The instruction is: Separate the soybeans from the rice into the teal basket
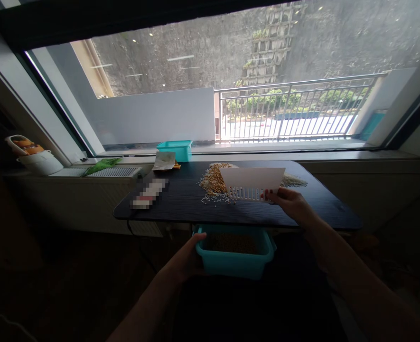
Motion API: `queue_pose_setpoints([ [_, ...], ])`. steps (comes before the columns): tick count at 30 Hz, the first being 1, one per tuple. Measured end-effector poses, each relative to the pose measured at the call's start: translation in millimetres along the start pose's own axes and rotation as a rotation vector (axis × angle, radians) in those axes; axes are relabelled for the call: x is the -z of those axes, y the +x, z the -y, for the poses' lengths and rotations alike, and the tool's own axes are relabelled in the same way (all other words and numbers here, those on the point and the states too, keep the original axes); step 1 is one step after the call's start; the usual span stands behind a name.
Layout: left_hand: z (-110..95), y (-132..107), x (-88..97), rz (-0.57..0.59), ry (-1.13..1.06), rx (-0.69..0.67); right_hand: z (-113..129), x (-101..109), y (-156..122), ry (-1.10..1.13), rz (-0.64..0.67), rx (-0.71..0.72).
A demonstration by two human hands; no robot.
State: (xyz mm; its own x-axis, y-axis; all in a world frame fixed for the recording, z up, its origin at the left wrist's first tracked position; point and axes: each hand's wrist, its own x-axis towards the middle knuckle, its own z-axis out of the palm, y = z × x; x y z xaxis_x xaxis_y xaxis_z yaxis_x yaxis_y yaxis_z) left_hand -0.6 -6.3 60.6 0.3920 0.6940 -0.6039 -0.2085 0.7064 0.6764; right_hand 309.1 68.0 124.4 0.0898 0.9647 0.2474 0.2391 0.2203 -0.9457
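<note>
My left hand (190,256) grips the left end of a teal plastic bin (236,265), its thumb over the rim. The bin is just below the near edge of the table, with a brown grainy material (231,242) inside. In my right hand (290,202) is a pale flat slotted scraper (254,178), pinched at its lower right corner and tilted over the table. A row of slots runs along its lower edge. Behind and left of it lies a heap of yellow corn kernels (213,179), partly hidden by it. White grains (213,198) are scattered in front of the heap.
The dark table (181,206) stands by a window. More pale grains (295,180) lie at its right. A blurred-out packet (149,194) rests at the left, near a paper piece (164,161) and another teal bin (181,151). A green cloth (103,165) and white basket (41,161) sit farther left.
</note>
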Motion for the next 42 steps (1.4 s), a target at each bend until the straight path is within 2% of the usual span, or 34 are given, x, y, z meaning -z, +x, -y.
queue_pose_setpoints([
  [6,0,0,0.3,-0.008,0.008,-0.007,-3,5,-3,-0.041,-0.017,-0.025],
  [10,-1,-2,-1.0,-0.021,0.016,-0.012,-7,16,-20,-0.047,-0.066,-0.041],
  [15,0,0,-3.2,-0.008,0.010,-0.010,-3,20,-39,0.000,-0.045,-0.075],
  [19,3,3,-5.6,0.036,-0.001,0.008,6,8,-32,0.043,-0.071,-0.067],
  [23,5,5,-10.5,0.065,0.006,0.012,5,-3,-17,0.013,-0.031,-0.044],
  [32,3,4,-18.1,0.070,0.003,0.027,-9,0,-2,-0.021,0.028,-0.011],
  [37,3,4,-13.4,0.069,0.005,0.022,-8,-5,-2,-0.025,0.038,-0.003],
  [42,3,4,-10.4,0.053,0.006,0.018,2,-2,-16,0.005,0.095,-0.048],
])
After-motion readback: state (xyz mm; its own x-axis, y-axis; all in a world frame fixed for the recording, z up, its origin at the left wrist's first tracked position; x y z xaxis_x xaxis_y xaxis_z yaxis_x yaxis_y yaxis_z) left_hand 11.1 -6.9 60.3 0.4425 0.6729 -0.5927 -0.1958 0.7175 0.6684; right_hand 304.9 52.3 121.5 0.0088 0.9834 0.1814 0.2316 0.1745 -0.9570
